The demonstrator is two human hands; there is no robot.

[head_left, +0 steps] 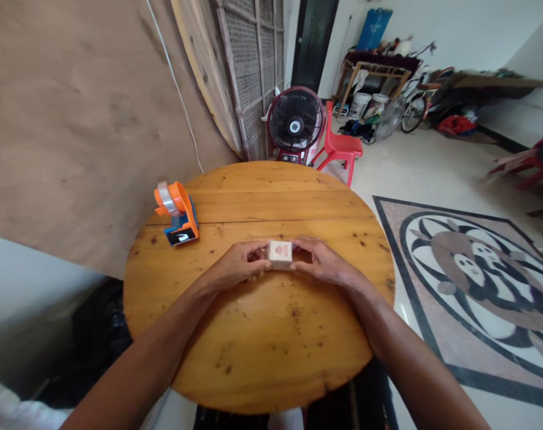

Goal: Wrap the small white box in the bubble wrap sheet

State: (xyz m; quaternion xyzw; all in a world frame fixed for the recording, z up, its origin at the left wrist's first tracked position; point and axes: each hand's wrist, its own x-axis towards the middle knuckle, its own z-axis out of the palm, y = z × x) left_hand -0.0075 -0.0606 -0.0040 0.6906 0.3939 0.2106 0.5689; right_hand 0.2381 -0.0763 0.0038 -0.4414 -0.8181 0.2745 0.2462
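Note:
A small pale box point(280, 252) with a red round mark on top sits near the middle of the round wooden table point(262, 334). My left hand point(238, 266) grips its left side with curled fingers. My right hand point(320, 261) holds its right side, fingers closed against it. Both forearms reach in from the near edge of the table. An orange and blue tape dispenser point(177, 216) stands at the table's left edge, well apart from both hands.
A brown board point(74, 119) and a wooden lattice panel point(248, 65) lean against the wall behind the table. Beyond the far edge stand a red floor fan point(295, 124) and a red plastic chair point(340, 148). Patterned tile floor point(477, 275) lies to the right.

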